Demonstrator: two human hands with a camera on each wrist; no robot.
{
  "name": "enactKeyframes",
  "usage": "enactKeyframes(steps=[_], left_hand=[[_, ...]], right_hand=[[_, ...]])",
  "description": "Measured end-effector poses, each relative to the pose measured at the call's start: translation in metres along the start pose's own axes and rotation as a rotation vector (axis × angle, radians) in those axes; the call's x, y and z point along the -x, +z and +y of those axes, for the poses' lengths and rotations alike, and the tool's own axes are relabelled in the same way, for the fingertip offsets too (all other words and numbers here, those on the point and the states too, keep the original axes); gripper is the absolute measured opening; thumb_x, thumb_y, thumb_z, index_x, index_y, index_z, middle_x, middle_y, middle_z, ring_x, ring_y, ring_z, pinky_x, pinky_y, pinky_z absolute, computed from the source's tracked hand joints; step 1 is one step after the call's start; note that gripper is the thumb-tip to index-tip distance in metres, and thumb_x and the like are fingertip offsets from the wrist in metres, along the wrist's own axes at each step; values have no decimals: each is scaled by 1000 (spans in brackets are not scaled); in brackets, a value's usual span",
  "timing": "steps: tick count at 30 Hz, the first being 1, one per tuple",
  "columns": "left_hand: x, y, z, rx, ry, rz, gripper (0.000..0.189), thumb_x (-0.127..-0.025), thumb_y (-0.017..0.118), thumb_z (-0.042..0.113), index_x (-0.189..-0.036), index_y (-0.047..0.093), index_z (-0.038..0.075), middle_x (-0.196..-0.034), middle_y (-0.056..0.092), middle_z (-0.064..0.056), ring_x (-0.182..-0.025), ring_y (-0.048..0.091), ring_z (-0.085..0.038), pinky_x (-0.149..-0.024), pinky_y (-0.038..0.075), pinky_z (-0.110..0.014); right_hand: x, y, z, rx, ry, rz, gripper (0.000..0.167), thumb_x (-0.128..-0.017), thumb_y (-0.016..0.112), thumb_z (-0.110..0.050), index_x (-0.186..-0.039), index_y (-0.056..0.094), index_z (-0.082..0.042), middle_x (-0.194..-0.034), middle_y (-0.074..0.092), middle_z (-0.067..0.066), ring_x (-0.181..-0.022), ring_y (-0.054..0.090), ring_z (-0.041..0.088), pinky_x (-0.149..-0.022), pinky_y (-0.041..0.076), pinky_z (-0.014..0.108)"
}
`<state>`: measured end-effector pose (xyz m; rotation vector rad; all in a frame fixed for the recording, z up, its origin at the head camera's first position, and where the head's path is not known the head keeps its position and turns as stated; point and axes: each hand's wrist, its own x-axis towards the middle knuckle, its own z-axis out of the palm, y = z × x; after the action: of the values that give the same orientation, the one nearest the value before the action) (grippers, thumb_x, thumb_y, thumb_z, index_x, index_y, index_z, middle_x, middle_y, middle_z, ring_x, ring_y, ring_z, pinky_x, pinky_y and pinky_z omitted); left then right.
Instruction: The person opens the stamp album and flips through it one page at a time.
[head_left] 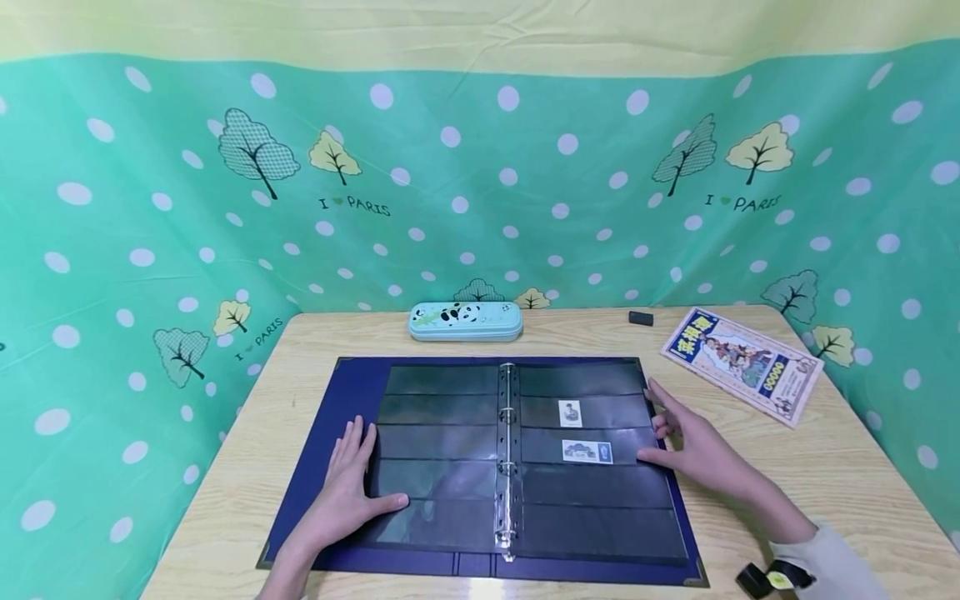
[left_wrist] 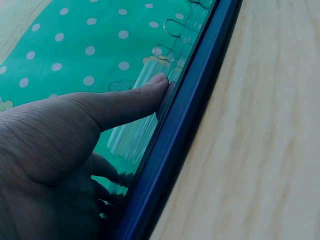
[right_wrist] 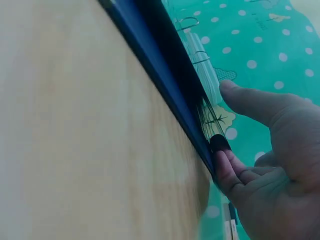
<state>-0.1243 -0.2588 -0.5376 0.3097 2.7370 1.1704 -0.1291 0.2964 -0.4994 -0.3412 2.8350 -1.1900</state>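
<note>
A blue ring album point(head_left: 585, 569) lies open on the table, its black pocket pages point(head_left: 442, 442) held by metal rings point(head_left: 508, 467). Two stamps, a small upright one point(head_left: 570, 414) and a wider one point(head_left: 587, 452), show in the right page's pockets. My left hand point(head_left: 347, 492) rests spread on the left side, thumb on the page, fingers toward the cover. At the right page's outer edge is my right hand point(head_left: 690, 442). In the right wrist view its bent fingers point(right_wrist: 227, 167) touch the page edges, while its thumb point(right_wrist: 250, 102) stands apart from them above the page.
Behind the album stands a light-blue panda pencil case point(head_left: 465, 322). A small black block point(head_left: 641, 318) and a printed booklet point(head_left: 742, 364) lie at the back right of the wooden table point(head_left: 847, 483). A green dotted cloth point(head_left: 480, 192) hangs around the table.
</note>
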Motion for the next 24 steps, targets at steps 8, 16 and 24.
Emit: enactKeyframes(steps=[8, 16, 24], left_hand=[[3, -2, 8, 27, 39, 22, 138, -80, 96, 57, -172, 20, -11, -180, -1, -37, -167, -13, -54, -130, -13, -71], [3, -7, 21, 11, -23, -18, 136, -79, 100, 43, -171, 19, -13, -180, -3, -37, -166, -13, -56, -129, -9, -75], [3, -8, 27, 10, -73, -30, 133, -83, 98, 46, -172, 18, -11, -181, -3, -35, -167, -13, -54, -129, -7, -76]], right_hand=[[15, -2, -1, -27, 11, -24, 109, -92, 94, -27, -172, 27, 6, -161, 55, 24, -103, 64, 5, -98, 46, 14], [30, -4, 2, -66, -100, 26, 94, -94, 89, -14, -167, 36, 10, -152, 63, 27, -102, 69, 4, -95, 53, 13], [41, -5, -2, -111, -201, 91, 85, -97, 83, -2, -170, 40, 0, -161, 58, -14, -100, 71, 6, -98, 48, 7]])
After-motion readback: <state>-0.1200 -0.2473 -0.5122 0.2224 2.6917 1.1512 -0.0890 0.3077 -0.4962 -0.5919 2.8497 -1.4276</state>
